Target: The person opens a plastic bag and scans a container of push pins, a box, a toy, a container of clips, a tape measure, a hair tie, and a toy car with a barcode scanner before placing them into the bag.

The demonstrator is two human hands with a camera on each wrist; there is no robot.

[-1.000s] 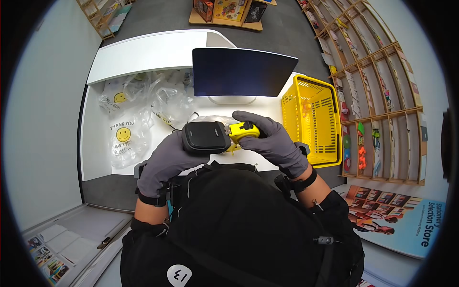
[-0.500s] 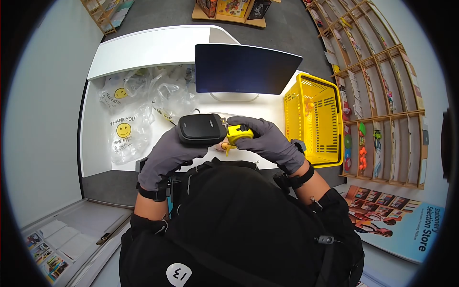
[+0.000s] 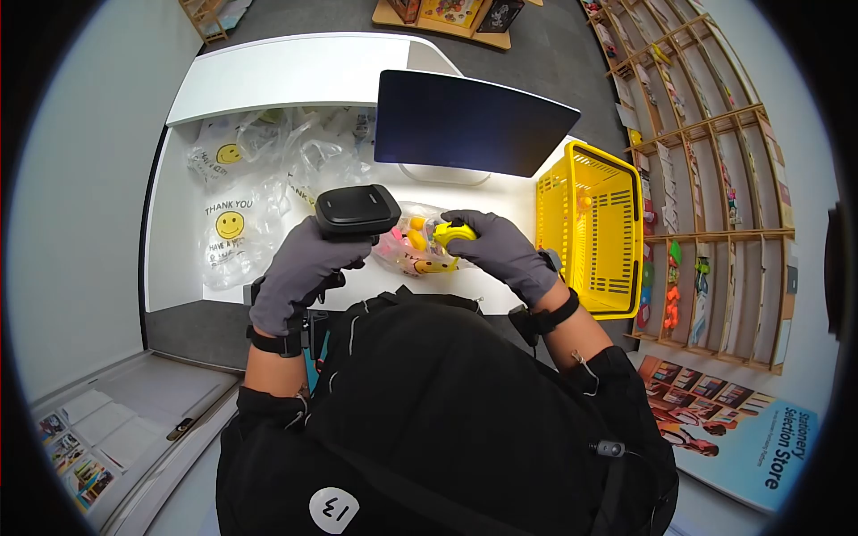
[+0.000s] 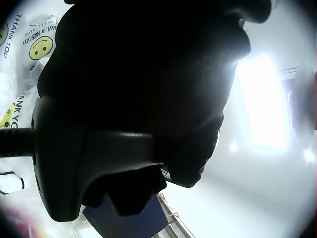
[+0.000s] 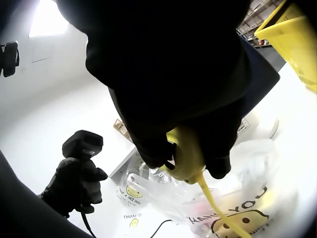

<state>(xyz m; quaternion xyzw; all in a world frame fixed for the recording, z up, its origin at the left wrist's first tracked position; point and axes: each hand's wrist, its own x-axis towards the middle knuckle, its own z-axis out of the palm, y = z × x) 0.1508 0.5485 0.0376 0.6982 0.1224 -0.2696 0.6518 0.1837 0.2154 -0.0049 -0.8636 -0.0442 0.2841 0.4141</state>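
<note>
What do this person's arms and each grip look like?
The left grip and right grip wear grey gloves. Black straps carrying small dark boxes go round both wrists. The black sleeves stop short of the straps, so a bit of each arm is bare.

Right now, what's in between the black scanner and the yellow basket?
Going from the scanner to the basket, the head view shows a filled plastic bag, then the yellow tape measure, then the right hand holding it.
</note>
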